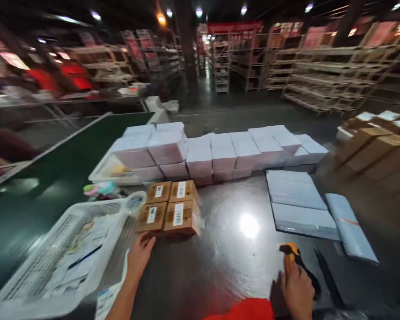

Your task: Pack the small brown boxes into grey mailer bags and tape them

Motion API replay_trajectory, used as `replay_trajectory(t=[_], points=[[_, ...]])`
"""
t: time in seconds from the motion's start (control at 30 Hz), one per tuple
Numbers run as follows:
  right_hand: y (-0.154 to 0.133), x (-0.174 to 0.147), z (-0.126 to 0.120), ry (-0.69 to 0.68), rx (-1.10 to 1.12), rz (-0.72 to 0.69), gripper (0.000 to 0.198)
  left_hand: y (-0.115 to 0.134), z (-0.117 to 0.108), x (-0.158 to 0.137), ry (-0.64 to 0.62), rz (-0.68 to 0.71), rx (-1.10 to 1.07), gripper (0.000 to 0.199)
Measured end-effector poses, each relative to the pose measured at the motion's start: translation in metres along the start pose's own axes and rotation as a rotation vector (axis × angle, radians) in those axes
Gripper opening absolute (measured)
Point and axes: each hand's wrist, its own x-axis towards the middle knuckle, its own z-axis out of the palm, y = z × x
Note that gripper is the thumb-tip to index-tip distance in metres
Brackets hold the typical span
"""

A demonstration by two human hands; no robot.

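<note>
Four-sided brown cartons stand pressed together in a block, and white barcode labels lie on the tops of these small cardboard boxes (169, 212). At the near left corner of the block is my left hand (142, 249), its fingers apart and at the box edge; whether they touch it I cannot tell. On the right, my right hand (297, 284) is wrapped around a yellow and black handheld barcode scanner (294, 251), which rests low over the metal table (226, 258). Just right of it lies a black strap-like item (329, 276).
White boxes (224, 151) stand in a long stacked row behind. A white plastic basket (118, 226) with papers and a pen (84, 258) sits left, beside a green conveyor belt (26, 213). Grey mailer bags (302, 204) and a banded roll (350, 224) lie right, near brown cartons (380, 151).
</note>
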Motion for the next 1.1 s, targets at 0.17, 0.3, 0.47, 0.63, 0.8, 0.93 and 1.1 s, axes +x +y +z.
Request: replay_trajectory(t=[0.17,0.3,0.47,0.63,0.8,0.93,1.1], points=[[-0.163,0.054,-0.007,-0.173,0.315,-0.563,0.069,-0.021,-0.008,0.019,0.174,-0.045,0.128,0.096],[-0.318,0.094,-0.037,-0.406,0.288,-0.923,0.109,-0.026,0.018,0.035,0.050,-0.048,0.154,0.107],[-0.421,0.127,-0.049,-0.480,0.162,-1.116,0.130,-0.031,0.032,0.047,0.007,-0.057,0.200,0.095],[-0.421,0.125,-0.047,-0.554,0.085,-1.068,0.126,-0.034,0.028,0.038,0.017,-0.047,0.293,0.099],[-0.377,0.091,-0.063,-0.564,0.035,-0.969,0.121,-0.021,0.040,0.030,0.066,-0.108,0.312,0.107],[-0.332,0.065,-0.082,-0.621,0.032,-0.791,0.127,-0.016,0.049,0.023,0.239,-0.003,0.270,0.095],[-0.259,0.051,-0.102,-0.643,0.174,-0.522,0.125,-0.003,0.010,-0.004,0.268,0.285,0.206,0.091]])
